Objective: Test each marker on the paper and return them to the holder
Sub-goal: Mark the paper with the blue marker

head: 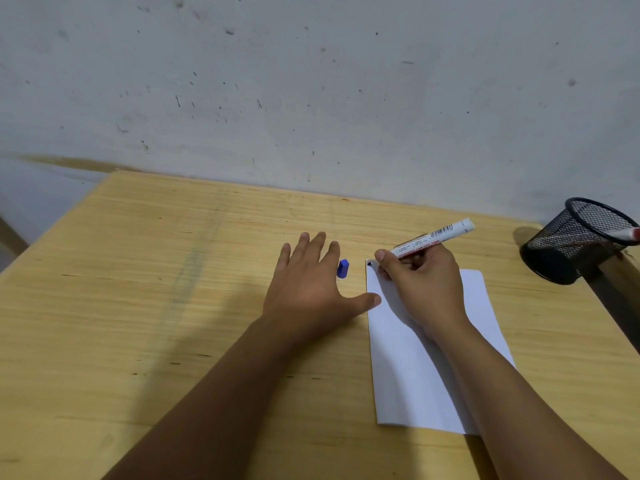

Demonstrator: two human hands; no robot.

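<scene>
wooden table point(138, 306), one paper point(408, 375), right fingers point(382, 255) gripping one marker point(433, 237) (uncapped), left fingers point(304, 244) spread

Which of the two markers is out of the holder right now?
The white marker held in the right hand, tip at the paper's corner. The red-capped marker sits in the mesh holder.

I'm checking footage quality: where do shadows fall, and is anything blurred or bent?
Head view: the left hand casts a broad soft shadow leftward over the light wooden table; the right hand shades the white paper sheet; wide-angle bowing tilts the black mesh holder; focus slightly soft overall.
</scene>
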